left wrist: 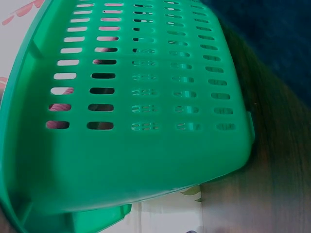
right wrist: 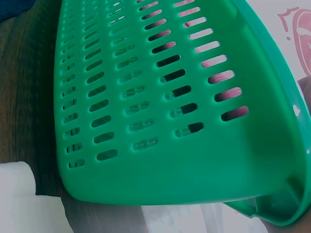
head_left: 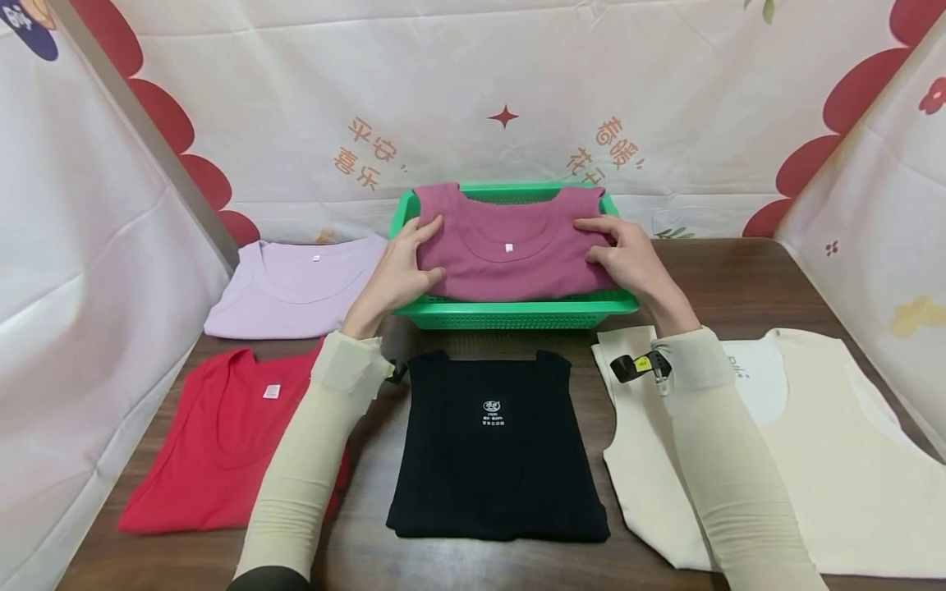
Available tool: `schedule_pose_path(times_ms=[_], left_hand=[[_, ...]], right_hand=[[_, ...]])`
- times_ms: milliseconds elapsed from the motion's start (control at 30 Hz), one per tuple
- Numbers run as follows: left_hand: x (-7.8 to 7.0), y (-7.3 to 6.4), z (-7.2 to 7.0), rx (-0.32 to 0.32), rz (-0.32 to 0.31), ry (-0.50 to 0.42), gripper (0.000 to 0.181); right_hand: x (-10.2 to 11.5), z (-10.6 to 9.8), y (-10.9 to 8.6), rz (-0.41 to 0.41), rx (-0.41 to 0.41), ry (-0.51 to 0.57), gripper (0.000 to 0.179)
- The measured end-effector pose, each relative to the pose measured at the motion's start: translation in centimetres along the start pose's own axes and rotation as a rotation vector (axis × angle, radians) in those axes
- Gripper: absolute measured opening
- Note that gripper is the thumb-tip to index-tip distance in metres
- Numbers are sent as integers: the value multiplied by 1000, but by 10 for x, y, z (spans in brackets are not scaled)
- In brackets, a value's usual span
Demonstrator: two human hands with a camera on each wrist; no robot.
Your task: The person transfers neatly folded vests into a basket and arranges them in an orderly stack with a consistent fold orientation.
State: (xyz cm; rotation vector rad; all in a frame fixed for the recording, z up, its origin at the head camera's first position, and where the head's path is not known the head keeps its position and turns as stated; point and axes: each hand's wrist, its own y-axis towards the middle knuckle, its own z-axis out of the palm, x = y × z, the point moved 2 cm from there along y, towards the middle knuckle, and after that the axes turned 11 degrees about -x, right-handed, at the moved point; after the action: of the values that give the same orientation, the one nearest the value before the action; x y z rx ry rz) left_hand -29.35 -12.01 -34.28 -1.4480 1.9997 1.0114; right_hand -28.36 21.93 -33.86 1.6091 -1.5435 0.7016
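Note:
A folded mauve-pink tank top (head_left: 510,275) with a small white neck label lies across the green plastic basket (head_left: 517,316), its shoulder straps over the back rim. My left hand (head_left: 399,267) holds the left side of this top, thumb and fingers spread apart along it. On the opposite side my right hand (head_left: 628,254) grips its right edge, fingers on the fabric. Both wrist views are filled by the slotted wall of the basket (left wrist: 160,160), with pink cloth showing through some slots. Neither hand's fingers appear in those two views.
A folded lilac top (head_left: 296,295) lies left of the basket, with a red tank top (head_left: 222,427) nearer me. A black tank top (head_left: 498,476) lies in front of the basket. Cream tops (head_left: 835,492) lie at right, partly under my right forearm. A printed curtain (head_left: 473,66) hangs behind.

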Motion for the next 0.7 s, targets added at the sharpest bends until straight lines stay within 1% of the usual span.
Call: schedule_pose_path(times_ms=[133, 400, 700], left_hand=[[0, 0, 1, 2, 4, 6, 81], [0, 0, 2, 12, 32, 17, 79], [1, 1, 1, 8, 54, 23, 81]], right_hand=[[0, 0, -1, -6, -10, -9, 52], [0, 0, -1, -23, -27, -13, 51], [0, 0, -1, -48, -28, -13, 51]])
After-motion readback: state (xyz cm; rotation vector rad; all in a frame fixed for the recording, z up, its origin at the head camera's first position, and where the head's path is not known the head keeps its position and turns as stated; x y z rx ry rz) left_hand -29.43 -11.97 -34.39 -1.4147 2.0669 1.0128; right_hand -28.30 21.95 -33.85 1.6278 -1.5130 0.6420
